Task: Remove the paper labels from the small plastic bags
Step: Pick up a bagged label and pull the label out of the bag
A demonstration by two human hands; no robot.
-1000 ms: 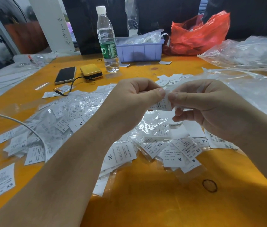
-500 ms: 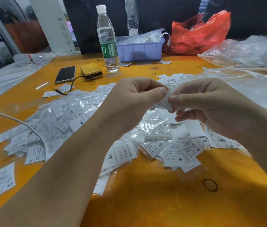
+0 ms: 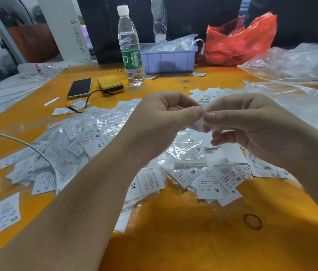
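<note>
Your left hand [image 3: 162, 122] and right hand [image 3: 252, 124] meet above the counter [image 3: 173, 241], fingers curled, both thumbs pinching 1 small bag with its paper label [image 3: 198, 125] between them. Whether the label has started out of the bag you cannot tell; your fingers hide most of it.

What could go wrong: pulling with both pinches so close together may tear the thin paper or stretch the film, and a slick bag could slip free and drop into the pile of bagged labels [image 3: 95, 137] beneath, where it would be lost among the unprocessed ones.

For room, bare counter lies near you, with a rubber band [image 3: 252, 222] on it. A white cable [image 3: 37, 151] crosses the pile on your left; the water bottle [image 3: 130, 45] and phone [image 3: 79, 88] stand well apart.
</note>
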